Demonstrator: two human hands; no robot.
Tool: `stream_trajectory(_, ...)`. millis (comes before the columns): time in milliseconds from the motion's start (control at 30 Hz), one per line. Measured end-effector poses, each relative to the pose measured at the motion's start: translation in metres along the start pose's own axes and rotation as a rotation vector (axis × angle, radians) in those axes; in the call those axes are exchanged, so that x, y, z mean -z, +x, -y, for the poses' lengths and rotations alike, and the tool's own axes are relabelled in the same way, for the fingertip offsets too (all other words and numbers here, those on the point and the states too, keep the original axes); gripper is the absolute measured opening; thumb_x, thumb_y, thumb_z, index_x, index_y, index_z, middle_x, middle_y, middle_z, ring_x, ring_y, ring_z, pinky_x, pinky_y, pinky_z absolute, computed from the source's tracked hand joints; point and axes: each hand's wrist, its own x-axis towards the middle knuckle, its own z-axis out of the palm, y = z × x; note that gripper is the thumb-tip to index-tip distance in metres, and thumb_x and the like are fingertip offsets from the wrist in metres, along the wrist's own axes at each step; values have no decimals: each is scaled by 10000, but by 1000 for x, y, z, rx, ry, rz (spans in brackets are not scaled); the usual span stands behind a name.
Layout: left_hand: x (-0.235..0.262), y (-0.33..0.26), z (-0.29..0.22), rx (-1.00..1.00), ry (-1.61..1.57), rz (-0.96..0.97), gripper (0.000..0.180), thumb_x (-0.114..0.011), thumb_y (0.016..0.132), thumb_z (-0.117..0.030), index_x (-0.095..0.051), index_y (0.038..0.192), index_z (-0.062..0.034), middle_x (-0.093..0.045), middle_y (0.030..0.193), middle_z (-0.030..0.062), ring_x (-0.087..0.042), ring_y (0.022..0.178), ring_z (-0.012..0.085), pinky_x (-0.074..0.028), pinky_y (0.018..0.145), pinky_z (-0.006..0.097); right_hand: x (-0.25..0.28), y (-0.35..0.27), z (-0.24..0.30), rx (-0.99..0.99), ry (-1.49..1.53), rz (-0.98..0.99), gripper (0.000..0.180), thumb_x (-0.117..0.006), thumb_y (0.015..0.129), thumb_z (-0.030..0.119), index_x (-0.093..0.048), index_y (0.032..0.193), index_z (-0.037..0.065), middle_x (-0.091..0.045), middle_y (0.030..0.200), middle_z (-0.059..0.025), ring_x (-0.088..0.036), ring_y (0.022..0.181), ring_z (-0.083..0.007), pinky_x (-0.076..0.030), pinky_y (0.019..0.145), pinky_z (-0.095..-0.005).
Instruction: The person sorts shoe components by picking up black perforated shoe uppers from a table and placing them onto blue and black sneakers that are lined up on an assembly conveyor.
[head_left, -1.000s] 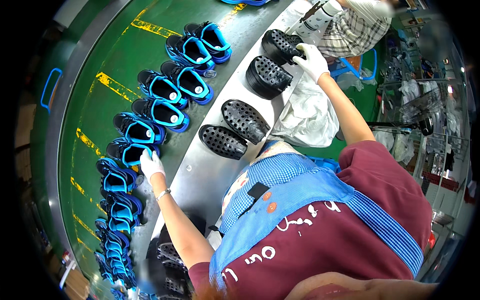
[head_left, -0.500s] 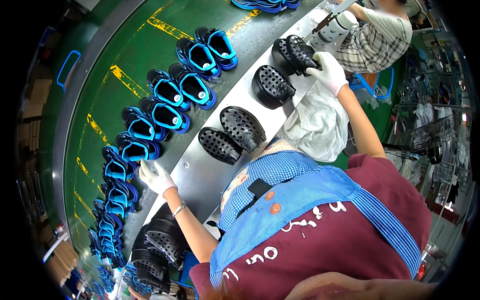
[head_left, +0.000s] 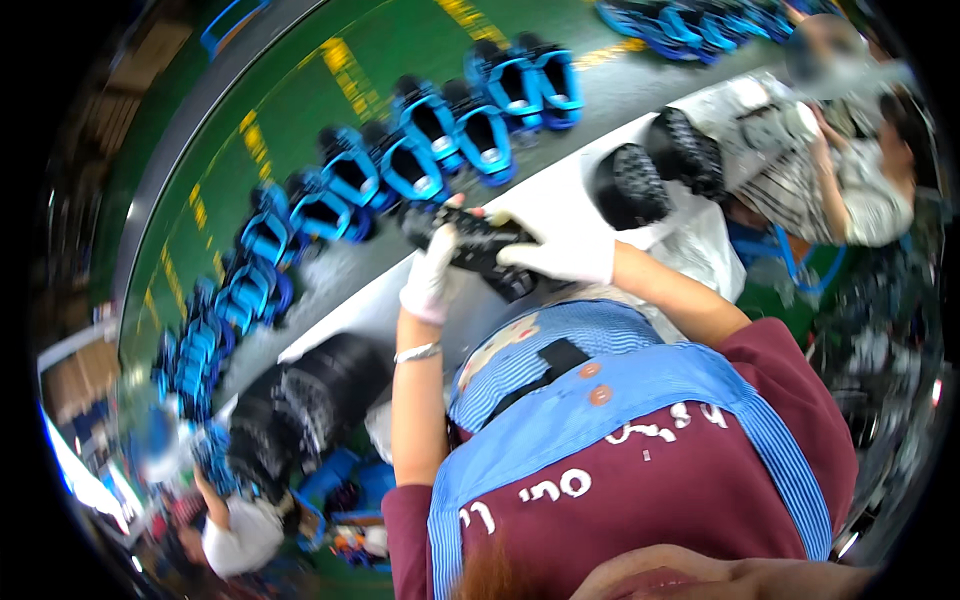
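Observation:
Over the metal ledge in front of my apron, both white-gloved hands are closed on black perforated clog-like shoe pieces (head_left: 478,238). They are blurred, and I cannot tell whether one piece or a pair is held. My left hand (head_left: 432,275) grips the near left side, its fingers reaching up around the edge. From the right, my right hand (head_left: 565,252) wraps its fingers over the top. Beyond my right hand on the ledge stand similar black pieces, one stack (head_left: 632,185) beside another (head_left: 685,150).
Rows of blue and black shoes (head_left: 412,168) stand on the green conveyor belt (head_left: 300,85) beyond the ledge. More black pieces (head_left: 325,392) are piled at the left. White plastic sheeting (head_left: 700,255) hangs at the right. Other people sit at the far right and lower left.
My right hand has left the stack at the right and come to the middle. My left hand has moved right from beside the belt shoes. Both now grip black pieces. The view has shifted.

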Motion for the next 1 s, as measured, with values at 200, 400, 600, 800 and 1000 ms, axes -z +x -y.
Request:
stream_trajectory(200,27,-21,-13,-191,140,-361,298,-710,870,-160,-585,1131,-90,-616,1023,-14,-569,931,98,-449,860,285,-46,36,7,3,-104,83,371,-632,836,372,-599,961,24,-613,888,-195,-609,871,-356,-480,776,-437)
stream_trajectory(400,43,-32,-40,-223,-46,-438,260,-679,899,-202,-588,1107,-75,-628,1031,11,-596,936,118,-476,849,284,-77,84,25,86,-227,73,373,-619,828,405,-580,788,36,-624,769,-159,-634,740,-338,-510,662,-426)
stream_trajectory(600,118,-44,-71,-187,878,-604,543,-699,818,-386,-557,1228,-60,-587,1184,128,-571,1082,272,-453,936,361,-101,154,35,-3,-289,201,459,-564,823,486,-647,776,37,-648,758,-193,-649,730,-353,-509,659,-439)
stream_trajectory(800,160,-30,-90,-293,1623,-621,515,-671,791,-211,-508,1263,-87,-484,1288,215,-549,1089,395,-463,934,442,-117,225,32,-46,-312,336,490,-572,792,503,-681,805,25,-628,705,-208,-635,685,-352,-498,647,-409)
stream_trajectory(1000,187,4,-89,-116,1740,-676,343,-615,865,-216,-544,1189,-126,-551,1200,153,-580,1028,365,-502,843,473,-126,275,52,-29,-481,410,521,-522,779,503,-693,794,11,-656,774,-218,-646,765,-376,-519,725,-427)
